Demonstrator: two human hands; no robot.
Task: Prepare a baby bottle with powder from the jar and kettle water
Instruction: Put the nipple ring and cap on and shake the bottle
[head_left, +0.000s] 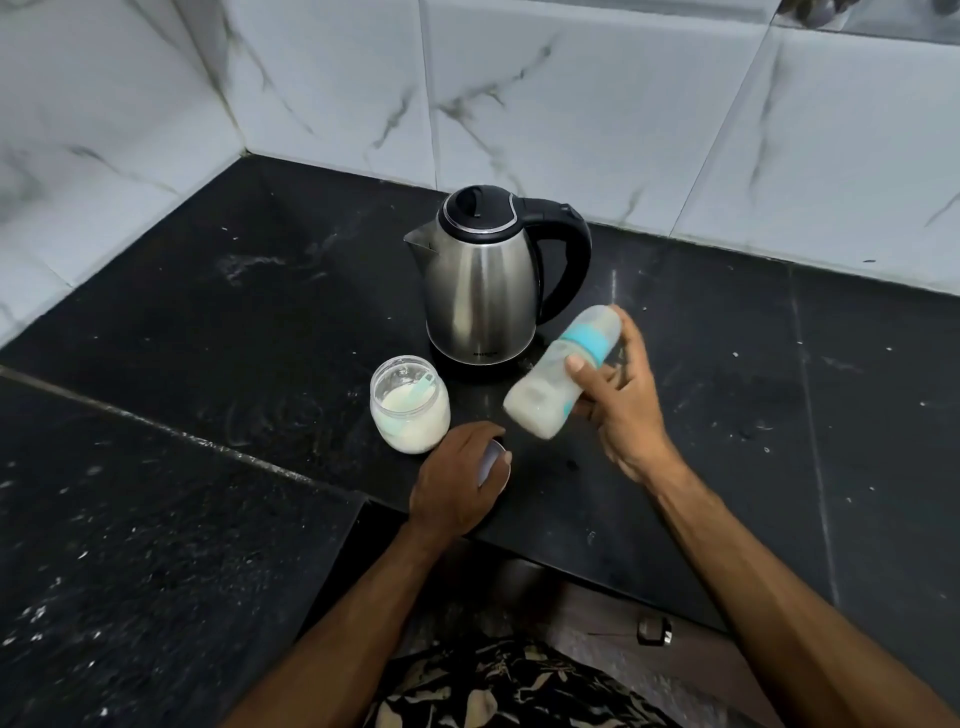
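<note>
Right hand (621, 400) gripped the capped baby bottle (563, 371), tilted, milky, held above the counter (208, 322) near its front edge: mixing stage, judging by contents. Left hand (457, 480) curled over the jar lid (493, 462) beside the open jar (409, 402); kettle (480, 280) behind. Next likely: lid onto jar, needing alignment over the rim.
</note>
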